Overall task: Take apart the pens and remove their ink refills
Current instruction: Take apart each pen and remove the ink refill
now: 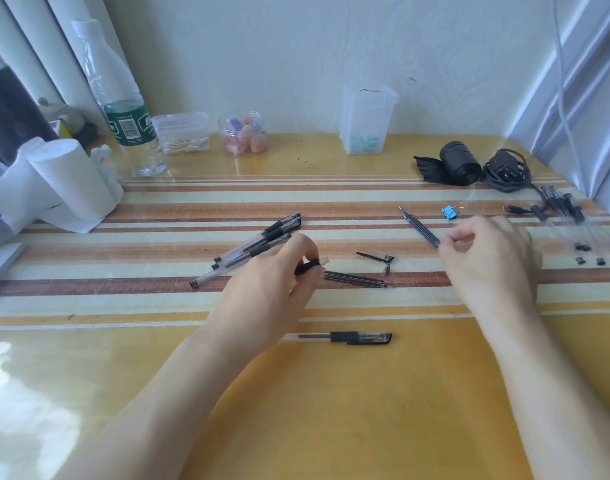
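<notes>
My left hand curls closed around a clear pen barrel with black grip; my right hand pinches dark thin ink refills on the striped table.

a glossy yellow table with a striped cloth band meets a pale textured wall. left of the table hang pale curtains; right of it, a white window frame. daylight glares on the table's near-left part.

table | pens | refills | water bottle | binder clip
</notes>
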